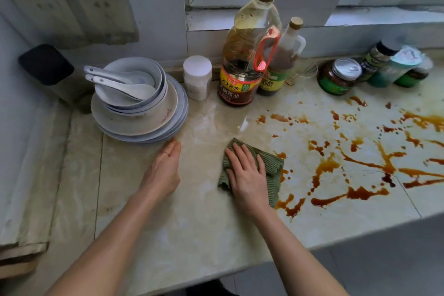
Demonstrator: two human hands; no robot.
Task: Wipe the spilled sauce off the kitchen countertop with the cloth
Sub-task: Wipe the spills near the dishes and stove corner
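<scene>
A folded green ribbed cloth [274,166] lies on the pale marble countertop [199,211], at the left edge of the spill. My right hand [247,173] presses flat on it with straight fingers. Brown sauce [355,192] streaks and spots the counter from the cloth out to the right edge of the view. My left hand [164,168] rests flat on the bare counter to the left, fingertips close to the stack of plates. The surface behind the cloth looks wet and smeared.
A stack of plates and bowls [141,113] holding white spoons stands at the back left. A white jar [197,77], a large soy sauce bottle [245,55] and a vinegar bottle [281,62] line the wall. Several jars [338,77] sit at the back right. The counter's front edge [336,240] runs near me.
</scene>
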